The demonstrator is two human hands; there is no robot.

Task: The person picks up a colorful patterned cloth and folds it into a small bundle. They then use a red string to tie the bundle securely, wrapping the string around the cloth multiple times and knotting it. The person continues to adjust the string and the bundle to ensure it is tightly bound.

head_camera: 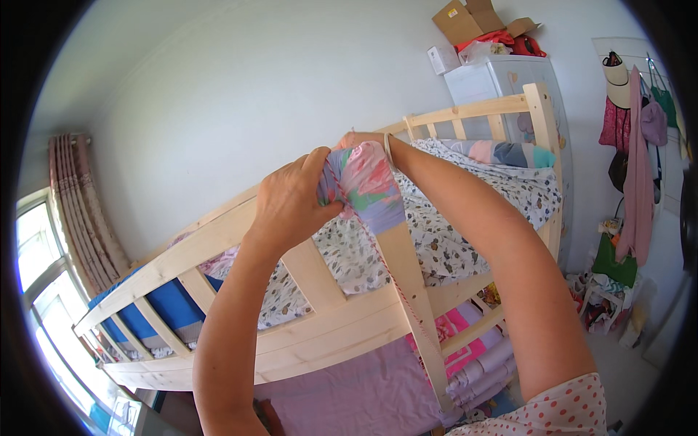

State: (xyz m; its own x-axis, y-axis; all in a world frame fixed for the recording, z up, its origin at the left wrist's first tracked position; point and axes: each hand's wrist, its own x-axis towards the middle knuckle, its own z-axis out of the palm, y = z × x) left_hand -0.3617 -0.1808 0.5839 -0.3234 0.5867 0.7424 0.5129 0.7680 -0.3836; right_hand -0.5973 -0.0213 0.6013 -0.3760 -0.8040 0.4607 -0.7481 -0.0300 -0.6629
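A floral cloth in purple, pink and green (pixel 371 185) is wrapped around the top of a wooden post of a bunk bed. My left hand (pixel 292 196) grips the cloth's left side, its thumb beside a red and white twisted cord (pixel 373 245). That cord crosses the cloth and hangs down along the post (pixel 406 267). Behind the cloth is my right hand (pixel 354 140), mostly hidden, with a light band at its wrist; what its fingers hold cannot be seen.
The upper bunk's guard rail (pixel 163 278) runs left towards a window and curtain (pixel 87 212). Leaf-patterned bedding (pixel 447 234) lies on the upper bunk. Ladder rungs (pixel 471 329) and a lilac sheet (pixel 354 387) are below. A cabinet with boxes on top (pixel 474 82) stands behind.
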